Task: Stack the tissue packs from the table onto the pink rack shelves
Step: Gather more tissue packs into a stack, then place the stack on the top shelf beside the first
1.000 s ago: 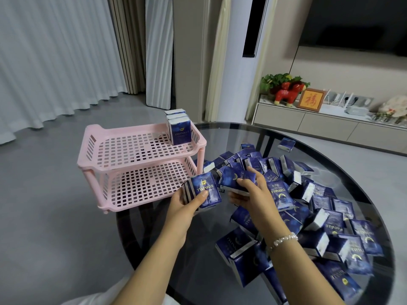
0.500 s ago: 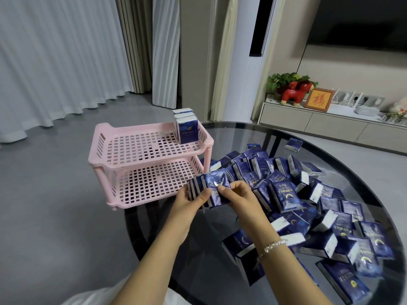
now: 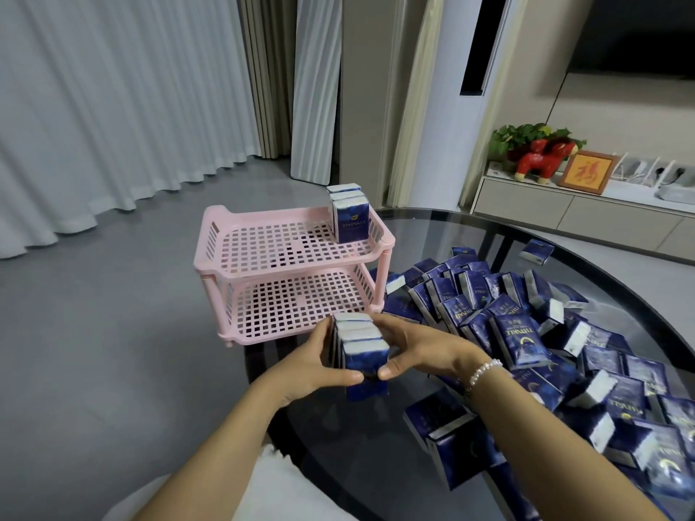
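Observation:
A bundle of several dark blue tissue packs (image 3: 363, 353) stands upright between my two hands, just in front of the pink rack. My left hand (image 3: 316, 364) presses its left side and my right hand (image 3: 421, 349) presses its right side. The two-shelf pink rack (image 3: 259, 274) sits at the table's left edge. A short row of tissue packs (image 3: 349, 216) stands upright in the far right corner of its top shelf. Its lower shelf (image 3: 297, 306) holds nothing. A large heap of loose tissue packs (image 3: 526, 332) covers the table to the right.
The round dark glass table (image 3: 432, 227) has its curved edge near the rack and my body. Grey floor and white curtains (image 3: 113, 99) lie to the left. A low cabinet (image 3: 583, 216) with a red figurine and framed picture stands at the back right.
My right hand brought one more pack to the ones in my left hand. Both hands now squeeze the packs together as one upright bundle, closer to me.

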